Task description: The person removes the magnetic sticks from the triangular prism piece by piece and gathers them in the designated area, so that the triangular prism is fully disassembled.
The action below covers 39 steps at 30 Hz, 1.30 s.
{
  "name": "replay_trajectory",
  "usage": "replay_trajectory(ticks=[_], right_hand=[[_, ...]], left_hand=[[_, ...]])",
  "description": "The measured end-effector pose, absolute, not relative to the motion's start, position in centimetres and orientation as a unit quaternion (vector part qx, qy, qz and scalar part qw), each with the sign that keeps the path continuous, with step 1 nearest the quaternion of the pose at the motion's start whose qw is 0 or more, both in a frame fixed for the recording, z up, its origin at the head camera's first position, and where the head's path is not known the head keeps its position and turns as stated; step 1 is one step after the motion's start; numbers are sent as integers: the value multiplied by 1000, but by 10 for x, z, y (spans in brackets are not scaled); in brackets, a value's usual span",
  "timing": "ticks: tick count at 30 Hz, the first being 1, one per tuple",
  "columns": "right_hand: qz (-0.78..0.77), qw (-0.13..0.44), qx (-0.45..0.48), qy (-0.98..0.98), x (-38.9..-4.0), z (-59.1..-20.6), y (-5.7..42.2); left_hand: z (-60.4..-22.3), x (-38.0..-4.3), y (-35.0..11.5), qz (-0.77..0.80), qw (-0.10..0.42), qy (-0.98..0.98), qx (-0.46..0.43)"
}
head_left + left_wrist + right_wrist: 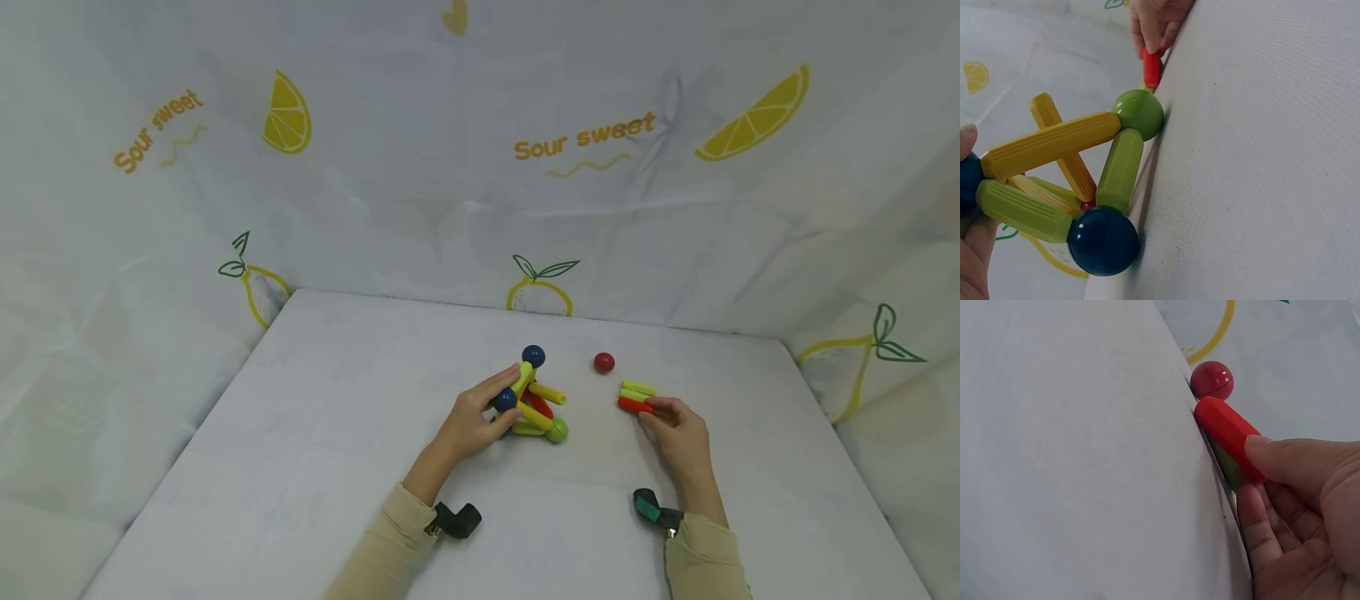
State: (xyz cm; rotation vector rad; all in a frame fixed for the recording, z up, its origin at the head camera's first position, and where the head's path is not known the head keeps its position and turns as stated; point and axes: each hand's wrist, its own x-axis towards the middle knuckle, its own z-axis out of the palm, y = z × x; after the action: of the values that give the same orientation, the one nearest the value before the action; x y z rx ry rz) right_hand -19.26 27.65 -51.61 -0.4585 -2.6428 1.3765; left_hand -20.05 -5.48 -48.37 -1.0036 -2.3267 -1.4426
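My left hand [463,423] grips a frame of magnetic rods and balls by a blue ball [505,400] at its upper near corner. A yellow rod [1054,145] runs from that ball to a green ball [1139,114]. Low on the frame, a second blue ball [1103,241] joins two light-green rods. Another blue ball [533,356] is at the far corner, and a yellow rod [547,392] juts out with a free end. To the right, my right hand [686,437] pinches a red rod [1229,434] between thumb and fingers, beside light-green rods [637,388] on the table.
A loose red ball [603,362] lies on the white table [300,467] beyond the rods. White sheets with lemon prints [540,297] rise behind the table and at both sides. Each wrist wears a dark camera mount [459,522].
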Motion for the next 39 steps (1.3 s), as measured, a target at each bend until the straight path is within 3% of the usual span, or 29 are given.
replay_trajectory(ticks=[8, 27, 36, 39], right_hand=[[436, 86, -162, -881, -193, -509, 274], [437, 58, -187, -878, -185, -516, 278], [448, 100, -101, -883, -180, -491, 260], [478, 80, -51, -873, -184, -486, 255]], left_hand=[[-482, -204, -54, -491, 114, -791, -346], [-490, -197, -53, -492, 114, -788, -351], [-491, -196, -53, -497, 123, -787, -345], [-488, -200, -52, -490, 132, -787, -350]])
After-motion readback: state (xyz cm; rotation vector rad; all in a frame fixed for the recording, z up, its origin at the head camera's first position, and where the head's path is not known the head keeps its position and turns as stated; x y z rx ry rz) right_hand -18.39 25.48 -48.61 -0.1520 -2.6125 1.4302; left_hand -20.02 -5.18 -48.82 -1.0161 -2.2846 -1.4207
